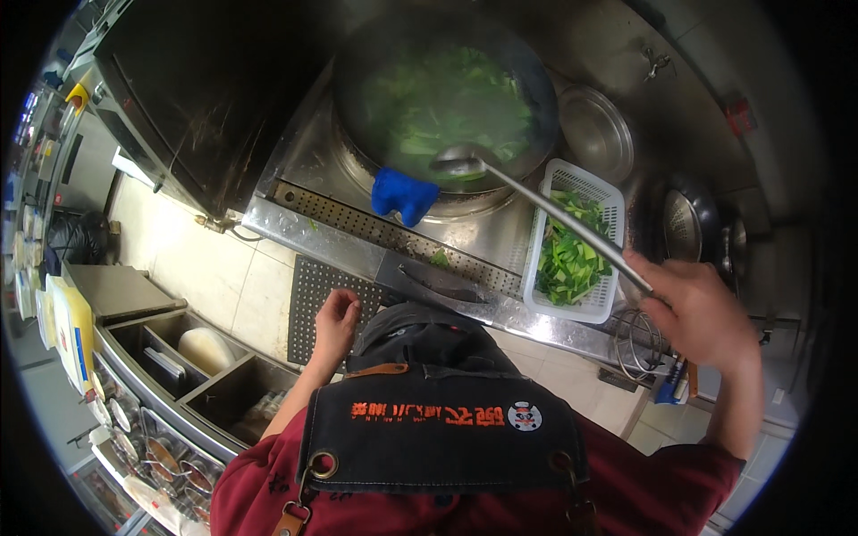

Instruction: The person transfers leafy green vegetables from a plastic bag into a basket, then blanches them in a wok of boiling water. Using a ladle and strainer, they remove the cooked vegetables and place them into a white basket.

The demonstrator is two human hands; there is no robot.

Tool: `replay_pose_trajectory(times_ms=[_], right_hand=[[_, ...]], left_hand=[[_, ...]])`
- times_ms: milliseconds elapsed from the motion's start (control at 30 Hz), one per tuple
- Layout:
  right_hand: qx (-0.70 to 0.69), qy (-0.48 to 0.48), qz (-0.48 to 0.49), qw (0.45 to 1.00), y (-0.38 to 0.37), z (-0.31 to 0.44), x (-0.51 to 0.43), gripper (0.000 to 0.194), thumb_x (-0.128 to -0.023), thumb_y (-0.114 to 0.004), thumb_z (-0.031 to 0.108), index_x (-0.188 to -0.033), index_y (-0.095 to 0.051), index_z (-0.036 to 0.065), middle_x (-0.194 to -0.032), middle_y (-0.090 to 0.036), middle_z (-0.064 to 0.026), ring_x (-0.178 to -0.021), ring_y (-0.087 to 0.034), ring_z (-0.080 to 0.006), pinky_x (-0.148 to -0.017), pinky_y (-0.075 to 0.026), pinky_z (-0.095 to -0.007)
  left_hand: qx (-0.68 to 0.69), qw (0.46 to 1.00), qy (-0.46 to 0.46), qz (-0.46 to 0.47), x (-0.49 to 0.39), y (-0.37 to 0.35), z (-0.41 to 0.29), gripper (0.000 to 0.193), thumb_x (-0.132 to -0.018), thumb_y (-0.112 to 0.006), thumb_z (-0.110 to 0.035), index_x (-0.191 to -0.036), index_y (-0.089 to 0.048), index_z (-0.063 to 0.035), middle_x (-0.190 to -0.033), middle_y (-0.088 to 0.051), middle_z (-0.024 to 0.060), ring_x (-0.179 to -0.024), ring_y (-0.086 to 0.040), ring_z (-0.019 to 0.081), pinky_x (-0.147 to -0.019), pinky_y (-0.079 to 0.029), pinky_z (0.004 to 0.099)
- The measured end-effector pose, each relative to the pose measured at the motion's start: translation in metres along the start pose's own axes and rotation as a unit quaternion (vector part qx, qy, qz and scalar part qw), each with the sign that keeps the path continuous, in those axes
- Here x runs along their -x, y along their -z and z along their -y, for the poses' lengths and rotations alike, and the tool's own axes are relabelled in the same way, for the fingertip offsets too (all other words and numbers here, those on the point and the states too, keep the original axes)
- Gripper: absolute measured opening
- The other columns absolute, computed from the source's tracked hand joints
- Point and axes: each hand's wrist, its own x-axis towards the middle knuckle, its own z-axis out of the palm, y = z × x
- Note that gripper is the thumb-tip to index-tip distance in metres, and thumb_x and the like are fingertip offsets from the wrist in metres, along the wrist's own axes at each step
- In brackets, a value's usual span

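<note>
My right hand [697,308] grips the handle of a long steel ladle [570,224]. Its bowl rests over the near side of a large black wok [348,127], by the chopped green vegetables [462,100] inside, which look hazy with steam. A blue cloth [403,195] is draped over the wok's near rim. Below the ladle handle, a white plastic basket [536,268] holds more cut greens [573,258]. Away from the stove, my left hand [338,315] hangs beside my apron with fingers curled, and nothing shows in it.
Right of the wok sits a round metal lid or pan [596,130]. Farther right are a perforated skimmer [680,221] and a wire rack [637,345]. A perforated drain strip [362,224] runs along the stove front. At left stand a dark metal cabinet [208,87] and a counter with seasoning containers [164,455].
</note>
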Motion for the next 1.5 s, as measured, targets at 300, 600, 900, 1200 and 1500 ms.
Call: replay_pose_trajectory(times_ms=[300,600,900,1200,1500], right_hand=[[0.144,-0.006,0.017,0.989,-0.074,-0.026,-0.096,0.053,-0.086,-0.056,0.007,-0.138,-0.047,0.006,-0.088,-0.061,-0.0214,-0.078,-0.063,-0.0372,-0.072,-0.051,-0.0462],[0.097,-0.011,-0.073,0.992,-0.114,-0.064,-0.172,0.051,-0.089,-0.057,0.013,-0.139,-0.047,0.010,-0.095,-0.062,-0.0205,-0.086,-0.062,-0.0400,-0.077,-0.051,-0.0474],[-0.022,0.009,-0.135,0.991,-0.092,-0.073,-0.155,0.050,-0.089,-0.058,0.013,-0.138,-0.049,0.011,-0.096,-0.064,-0.0192,-0.088,-0.062,-0.0397,-0.081,-0.050,-0.0470],[0.000,0.011,-0.243,0.970,-0.102,-0.059,-0.258,0.050,-0.088,-0.060,0.018,-0.137,-0.050,0.014,-0.095,-0.063,-0.0188,-0.088,-0.062,-0.0389,-0.080,-0.050,-0.0470],[0.061,-0.003,-0.165,0.984,-0.145,-0.077,-0.238,0.055,-0.088,-0.058,0.013,-0.141,-0.045,0.012,-0.099,-0.061,-0.0183,-0.088,-0.062,-0.0379,-0.080,-0.050,-0.0480]], left_hand=[[-0.006,1.000,0.021,0.011,-0.003,-0.009,-0.012,0.011,-0.092,-0.061,-0.009,-0.099,-0.060,-0.0011,-0.083,-0.064,0.0042,-0.075,-0.057,0.0089,-0.069,-0.048,0.0249],[-0.026,0.999,0.034,-0.003,-0.003,-0.008,-0.012,0.012,-0.092,-0.061,-0.009,-0.100,-0.060,-0.0010,-0.084,-0.065,0.0044,-0.076,-0.058,0.0089,-0.070,-0.048,0.0252],[-0.009,0.999,0.043,-0.025,0.002,-0.008,-0.012,0.010,-0.092,-0.060,-0.007,-0.100,-0.061,-0.0011,-0.084,-0.065,0.0041,-0.077,-0.059,0.0092,-0.071,-0.048,0.0250],[-0.007,0.997,0.057,-0.046,0.017,-0.004,-0.003,0.011,-0.092,-0.061,-0.008,-0.100,-0.060,-0.0008,-0.083,-0.064,0.0037,-0.076,-0.058,0.0089,-0.071,-0.048,0.0253],[-0.029,0.997,0.045,-0.061,0.033,-0.003,0.005,0.011,-0.092,-0.062,-0.009,-0.100,-0.061,-0.0010,-0.083,-0.065,0.0051,-0.074,-0.059,0.0095,-0.068,-0.049,0.0259]])
